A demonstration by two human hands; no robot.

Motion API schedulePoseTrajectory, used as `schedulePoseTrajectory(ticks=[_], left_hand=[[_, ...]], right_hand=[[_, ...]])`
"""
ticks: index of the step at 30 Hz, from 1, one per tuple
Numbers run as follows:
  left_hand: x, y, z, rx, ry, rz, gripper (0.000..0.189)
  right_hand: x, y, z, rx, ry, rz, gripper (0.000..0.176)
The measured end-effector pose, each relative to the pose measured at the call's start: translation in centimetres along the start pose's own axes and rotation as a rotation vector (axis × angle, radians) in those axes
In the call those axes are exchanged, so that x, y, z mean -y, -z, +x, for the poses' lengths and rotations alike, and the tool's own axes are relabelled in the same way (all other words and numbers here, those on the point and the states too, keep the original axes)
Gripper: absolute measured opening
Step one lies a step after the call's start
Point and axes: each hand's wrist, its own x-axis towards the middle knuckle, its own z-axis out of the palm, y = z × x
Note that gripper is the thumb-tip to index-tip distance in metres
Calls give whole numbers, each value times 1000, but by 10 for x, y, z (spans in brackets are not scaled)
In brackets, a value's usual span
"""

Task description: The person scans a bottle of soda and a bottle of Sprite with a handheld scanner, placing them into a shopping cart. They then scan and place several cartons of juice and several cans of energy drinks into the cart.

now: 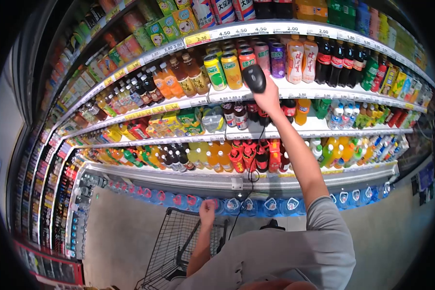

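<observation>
My right hand (267, 94) is wrapped round a black handheld device (254, 78), raised in front of the drink cans on the upper middle shelf. A thin black cable (250, 176) hangs down from the device. Behind it stands a red can (247, 59), partly covered, with a yellow can (231, 70) to its left and a purple can (277, 60) to its right. My left hand (208, 208) is closed low over the cart, near the row of water bottles; whatever it holds, if anything, is too small to make out.
A wire shopping cart (171, 237) stands at my lower left. Shelves with price strips (295, 92) curve across the view, full of bottles and cans. Large blue-wrapped water bottles (270, 207) line the floor along the shelf base (203, 182).
</observation>
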Motion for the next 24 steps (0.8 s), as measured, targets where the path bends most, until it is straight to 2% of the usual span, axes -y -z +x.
schedulePoseTrajectory(ticks=[1, 2, 4, 5, 7, 10, 14, 16, 19, 20, 22, 24], left_hand=[[1, -10, -3, 29, 4, 3, 8], [1, -17, -5, 57, 10, 10, 9], [3, -28, -12, 42, 3, 31, 8], [4, -35, -16, 42, 2, 41, 7], [8, -45, -23, 18, 3, 45, 7], [10, -53, -39, 0, 81, 56, 8], [13, -67, -55, -43, 144, 9, 9], [21, -67, -62, -54, 149, -18, 9], [28, -67, -74, -34, 233, 10, 10], [29, -67, -76, -73, 225, -6, 10], [32, -63, -82, 10, 183, -6, 12], [20, -61, -92, -21, 205, 26, 12]], right_hand=[[-11, -6, 21, -28, 139, -33, 34], [-21, -13, 39, -32, 150, -11, 41], [-46, -30, 69, -57, 289, -228, 47], [-54, -34, 75, -49, 290, -211, 47], [-41, -31, 93, 98, 200, -343, 55], [-55, -39, 109, 353, 56, -447, 62], [-72, -50, 94, 216, 95, -120, 59], [-72, -56, 82, 39, 223, -125, 63], [-66, -47, 76, 60, 239, -105, 69], [-66, -47, 75, 53, 257, -102, 69], [-61, -42, 77, 96, 229, -88, 69], [-63, -45, 80, 92, 202, -115, 70]])
